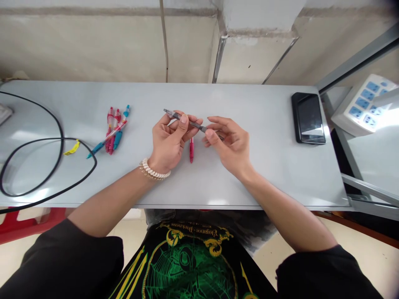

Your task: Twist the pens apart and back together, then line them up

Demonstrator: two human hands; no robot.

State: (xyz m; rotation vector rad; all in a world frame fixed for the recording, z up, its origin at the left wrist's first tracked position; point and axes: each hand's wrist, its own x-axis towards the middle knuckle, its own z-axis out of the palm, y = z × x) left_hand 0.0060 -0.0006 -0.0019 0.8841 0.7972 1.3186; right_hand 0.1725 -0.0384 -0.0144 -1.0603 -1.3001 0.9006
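Grey pen (183, 119) is pinched by fingers of left hand (170, 141) and right hand (229, 143) above the pink part (191, 150), seemingly mid-assembly; the next move needs careful alignment.

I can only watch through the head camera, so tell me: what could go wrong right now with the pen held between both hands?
The grey pen is pinched only at fingertips, left hand and right hand, above the table; it could slip. The pink pen part lying loose beneath the hands might get knocked and roll. The black cable loops near the spare pens and could snag them.
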